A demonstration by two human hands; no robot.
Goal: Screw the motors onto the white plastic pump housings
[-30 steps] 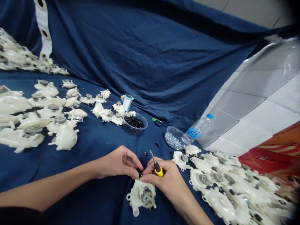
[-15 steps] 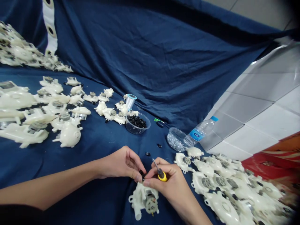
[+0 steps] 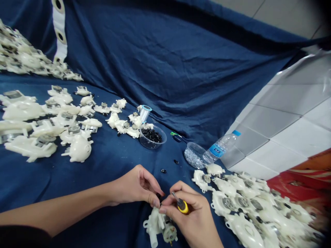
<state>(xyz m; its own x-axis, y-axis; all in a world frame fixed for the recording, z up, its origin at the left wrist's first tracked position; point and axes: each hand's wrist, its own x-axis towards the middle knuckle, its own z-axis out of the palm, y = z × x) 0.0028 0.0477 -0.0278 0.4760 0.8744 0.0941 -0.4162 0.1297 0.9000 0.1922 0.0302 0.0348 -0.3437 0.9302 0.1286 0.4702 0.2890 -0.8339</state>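
Observation:
Near the bottom centre, a cream plastic housing with a round metal motor (image 3: 154, 225) rests on the blue cloth. At its top edge my left hand (image 3: 138, 187) pinches a small black part (image 3: 159, 197), mostly hidden by the fingers. The fingertips of my right hand (image 3: 191, 208) meet those of the left there. A small screwdriver with a yellow and black handle (image 3: 182, 206) lies across the right hand's fingers, its shaft pointing up and left. Whatever is between the right thumb and forefinger is too small to make out.
Many cream housings lie left (image 3: 80, 148) and right (image 3: 245, 229). Ahead stand a clear bowl of black parts (image 3: 152, 146), a solder-like spool (image 3: 145, 113), a bowl of small screws (image 3: 193, 156) and a leaning water bottle (image 3: 222, 146). Two black pieces (image 3: 163, 171) (image 3: 176, 161) lie on the cloth.
The housing has turned and tilted slightly and sits a little lower. My right hand's fingers have curled more, and the screwdriver has shifted slightly down and right. The view has shifted a little.

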